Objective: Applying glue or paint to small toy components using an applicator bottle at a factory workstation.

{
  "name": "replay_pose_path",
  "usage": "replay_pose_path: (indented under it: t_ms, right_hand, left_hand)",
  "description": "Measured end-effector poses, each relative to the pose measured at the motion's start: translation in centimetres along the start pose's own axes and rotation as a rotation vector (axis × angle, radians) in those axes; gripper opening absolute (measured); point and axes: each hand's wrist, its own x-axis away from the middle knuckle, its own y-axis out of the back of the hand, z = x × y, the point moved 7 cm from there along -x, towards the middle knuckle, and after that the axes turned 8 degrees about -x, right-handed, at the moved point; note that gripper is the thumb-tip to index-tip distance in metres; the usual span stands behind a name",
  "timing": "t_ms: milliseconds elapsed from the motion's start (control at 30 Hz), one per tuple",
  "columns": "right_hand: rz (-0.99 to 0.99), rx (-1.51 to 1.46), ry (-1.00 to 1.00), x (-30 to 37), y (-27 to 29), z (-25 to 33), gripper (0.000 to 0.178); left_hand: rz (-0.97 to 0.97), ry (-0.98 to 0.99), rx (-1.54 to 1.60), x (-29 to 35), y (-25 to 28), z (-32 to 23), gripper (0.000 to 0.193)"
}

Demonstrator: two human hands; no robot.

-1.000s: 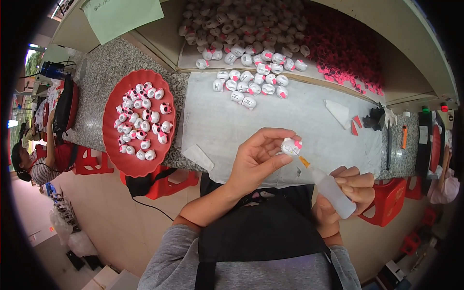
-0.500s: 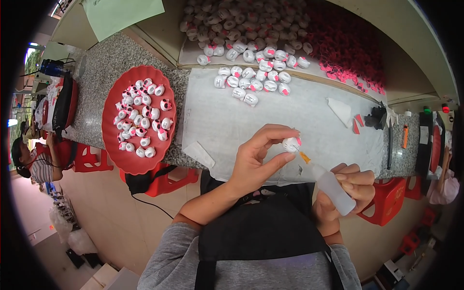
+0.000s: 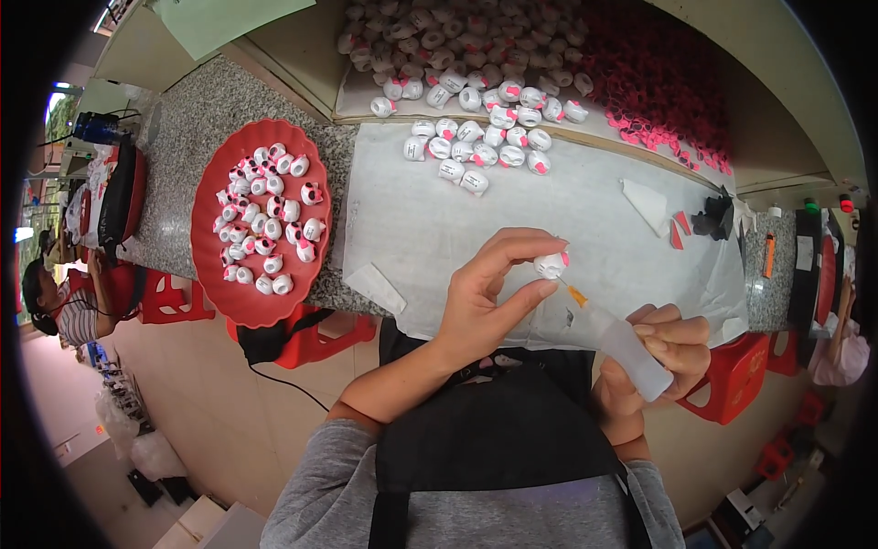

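Between thumb and fingertips, my left hand [image 3: 489, 297] pinches a small white toy head [image 3: 551, 265] with a pink bow. My right hand [image 3: 666, 355] is wrapped round a translucent squeeze bottle [image 3: 631, 357]. Its orange needle tip [image 3: 576, 296] points up and left at the toy head, close to its lower side; whether it touches, I cannot tell. Both hands are over a white paper sheet [image 3: 393, 215] on the bench. Beyond them, several loose toy heads [image 3: 474, 182] lie on the sheet's far part, some showing pink bows.
On the left, a red scalloped tray [image 3: 206, 229] holds many toy heads, some with dark glasses. A shelf at the back bears a heap of toy heads [image 3: 457, 46] and pink pieces [image 3: 658, 91]. Black scraps [image 3: 712, 218] and an orange cutter [image 3: 769, 256] lie right. Red stools [image 3: 732, 380] stand below.
The needle tip and toy head are in almost the same place, with only a slight shift. Both hands keep their hold; the bench view has moved a little.
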Motion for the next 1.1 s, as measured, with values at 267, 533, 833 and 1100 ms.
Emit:
replay_pose_path:
  t_ms: [267, 533, 833, 1100]
  right_hand:
    - [-0.07, 0.053, -0.098, -1.1, 2.4, -1.9, 0.032]
    - [-0.025, 0.132, -0.569, -6.5, 3.2, -13.1, 0.019]
    - [0.262, 1.14, -0.218, -11.4, 2.5, -17.9, 0.029]
    - [0.188, 0.54, -0.474, -9.7, 1.6, -13.4, 0.012]
  left_hand:
    - [-0.105, 0.029, 0.049, -0.1, 1.8, -0.2, 0.033]
    - [-0.197, 0.07, 0.14, 0.3, 3.4, -0.2, 0.037]
    - [-0.211, 0.083, 0.178, 0.2, 4.0, -0.2, 0.036]
    - [-0.155, 0.075, 0.221, -0.2, 3.6, 0.0, 0.035]
